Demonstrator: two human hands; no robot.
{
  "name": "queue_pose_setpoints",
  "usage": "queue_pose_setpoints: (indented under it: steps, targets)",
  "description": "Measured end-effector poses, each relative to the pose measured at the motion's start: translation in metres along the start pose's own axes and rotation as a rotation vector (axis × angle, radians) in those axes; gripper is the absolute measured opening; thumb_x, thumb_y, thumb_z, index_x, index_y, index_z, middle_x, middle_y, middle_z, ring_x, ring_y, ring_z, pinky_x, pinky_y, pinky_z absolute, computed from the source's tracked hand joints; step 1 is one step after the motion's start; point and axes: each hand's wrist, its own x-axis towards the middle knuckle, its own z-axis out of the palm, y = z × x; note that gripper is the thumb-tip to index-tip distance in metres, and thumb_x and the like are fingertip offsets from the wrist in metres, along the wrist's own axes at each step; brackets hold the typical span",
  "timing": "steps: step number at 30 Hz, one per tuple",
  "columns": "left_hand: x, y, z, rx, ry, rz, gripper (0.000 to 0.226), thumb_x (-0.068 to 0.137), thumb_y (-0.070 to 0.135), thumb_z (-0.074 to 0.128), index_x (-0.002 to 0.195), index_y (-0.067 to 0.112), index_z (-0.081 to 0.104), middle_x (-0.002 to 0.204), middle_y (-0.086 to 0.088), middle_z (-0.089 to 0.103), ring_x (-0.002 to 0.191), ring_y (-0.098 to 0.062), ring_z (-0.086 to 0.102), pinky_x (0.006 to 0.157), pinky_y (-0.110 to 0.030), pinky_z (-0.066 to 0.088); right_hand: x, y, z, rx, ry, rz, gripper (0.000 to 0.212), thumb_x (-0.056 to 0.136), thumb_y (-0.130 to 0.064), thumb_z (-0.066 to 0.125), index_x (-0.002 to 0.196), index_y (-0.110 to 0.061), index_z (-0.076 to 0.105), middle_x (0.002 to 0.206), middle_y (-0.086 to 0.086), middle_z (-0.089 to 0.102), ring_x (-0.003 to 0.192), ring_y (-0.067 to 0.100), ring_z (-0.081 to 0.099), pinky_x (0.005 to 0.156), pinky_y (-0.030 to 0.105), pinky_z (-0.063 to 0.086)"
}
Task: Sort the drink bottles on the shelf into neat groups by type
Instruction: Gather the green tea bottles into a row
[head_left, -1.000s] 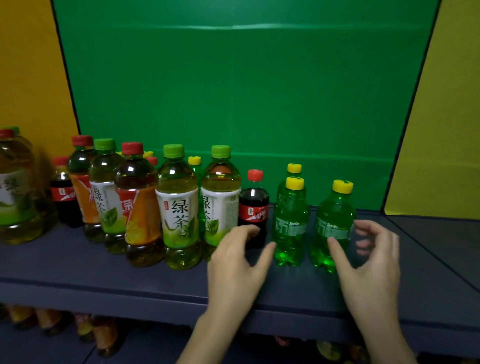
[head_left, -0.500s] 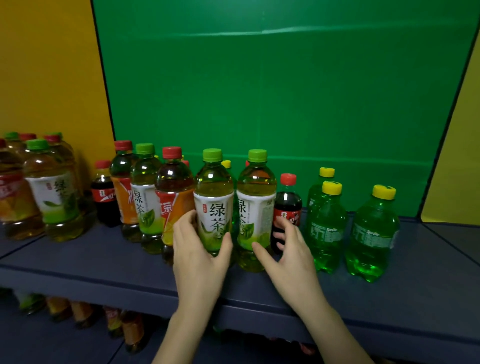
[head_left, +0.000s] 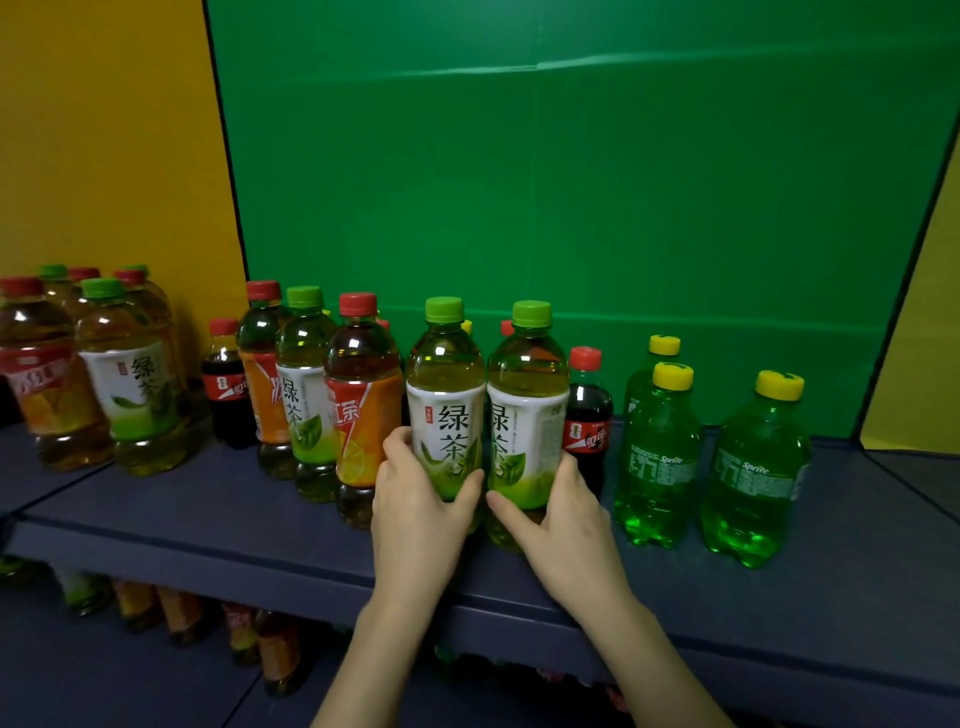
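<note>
Head view: left hand (head_left: 421, 514) grasps the left green tea bottle (head_left: 444, 410); right hand (head_left: 561, 525) grasps the right green tea bottle (head_left: 524, 415); both upright, side by side, straight ahead on the shelf (head_left: 208, 519).

Green back panel (head_left: 571, 182) at twelve o'clock, faintly creased near the top. Orange-yellow wall (head_left: 104, 145) at ten, yellow wall (head_left: 930, 364) at three. Dark blue shelf (head_left: 857, 571) across five; dim lower level (head_left: 78, 686) at seven.
</note>
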Motion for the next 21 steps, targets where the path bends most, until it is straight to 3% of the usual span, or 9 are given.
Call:
queue_pose_setpoints:
  steps: [3,7,9,13,17,21]
  targets:
    - [-0.004,0.001,0.0,-0.009,0.005,0.006,0.068,0.069,0.032,0.078,0.123,0.012,0.042,0.115,-0.002,0.056,0.11,-0.018,0.051,0.084,-0.027,0.042,-0.006,0.003,-0.006,0.03,0.015,-0.011,0.052,0.076,-0.051,0.064,0.11,-0.025,0.035,0.105,-0.007,0.054,0.1,0.018,0.058,0.072,0.026,0.042]
    - [-0.009,0.004,-0.005,-0.094,0.021,-0.02,0.064,0.063,0.033,0.081,0.118,0.018,0.053,0.11,0.006,0.062,0.102,-0.01,0.059,0.085,-0.03,0.051,-0.011,0.008,-0.01,0.087,0.069,-0.057,0.072,0.065,-0.072,0.052,0.118,-0.026,0.038,0.112,-0.009,0.058,0.101,0.015,0.059,0.081,0.033,0.05]
    - [-0.012,0.005,-0.01,-0.155,0.015,-0.035,0.061,0.06,0.032,0.083,0.113,0.022,0.057,0.104,0.009,0.065,0.096,-0.006,0.062,0.083,-0.034,0.055,-0.012,0.01,-0.012,0.101,0.063,-0.068,0.072,0.063,-0.075,0.046,0.115,-0.025,0.04,0.11,-0.008,0.058,0.099,0.014,0.058,0.082,0.034,0.05]
    - [-0.026,0.011,-0.034,-0.238,0.023,-0.047,0.057,0.049,0.047,0.079,0.1,0.031,0.062,0.091,0.017,0.07,0.085,0.003,0.064,0.073,-0.018,0.054,-0.013,0.012,-0.015,0.17,0.021,-0.105,0.065,0.06,-0.075,0.046,0.106,-0.029,0.043,0.102,-0.011,0.059,0.095,0.013,0.059,0.08,0.034,0.051]
    - [-0.038,0.011,-0.077,-0.256,0.021,-0.075,0.052,0.047,0.049,0.077,0.094,0.032,0.066,0.09,0.021,0.07,0.083,0.002,0.064,0.069,-0.013,0.05,-0.021,0.005,-0.013,0.352,-0.045,-0.136,0.048,0.058,-0.074,0.052,0.094,-0.042,0.047,0.098,-0.019,0.061,0.093,0.004,0.061,0.081,0.034,0.053]
    - [-0.044,-0.002,-0.128,-0.215,0.076,-0.107,0.056,0.047,0.053,0.074,0.097,0.031,0.067,0.09,0.015,0.071,0.085,-0.002,0.065,0.069,-0.018,0.053,-0.027,-0.023,0.004,0.483,-0.084,-0.167,0.058,0.048,-0.085,0.055,0.094,-0.049,0.051,0.099,-0.019,0.065,0.094,0.002,0.062,0.083,0.039,0.054]
